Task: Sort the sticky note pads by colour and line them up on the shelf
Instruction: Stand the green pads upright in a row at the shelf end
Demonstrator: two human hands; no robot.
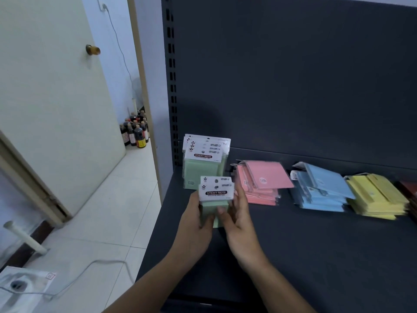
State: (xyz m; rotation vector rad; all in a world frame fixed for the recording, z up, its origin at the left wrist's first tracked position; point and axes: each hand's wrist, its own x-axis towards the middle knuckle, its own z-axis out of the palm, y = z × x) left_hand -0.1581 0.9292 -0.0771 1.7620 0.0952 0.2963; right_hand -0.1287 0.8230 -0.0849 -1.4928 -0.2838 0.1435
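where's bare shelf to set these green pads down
The shelf is bare along its front, right of the held green pads, before the pink pile, blue pile and yellow pile. Back row crowded: blue and yellow touch.

On the shelf (316,256): one green batch (203,170), one pink pile (266,177), one blue pile (325,184), one yellow pile (374,195), one red pile (410,188); two held green pads (215,193).

Bare shelf (316,256) front (dark), standing green pads (204,170) rear-left, pink pile (262,184) beside
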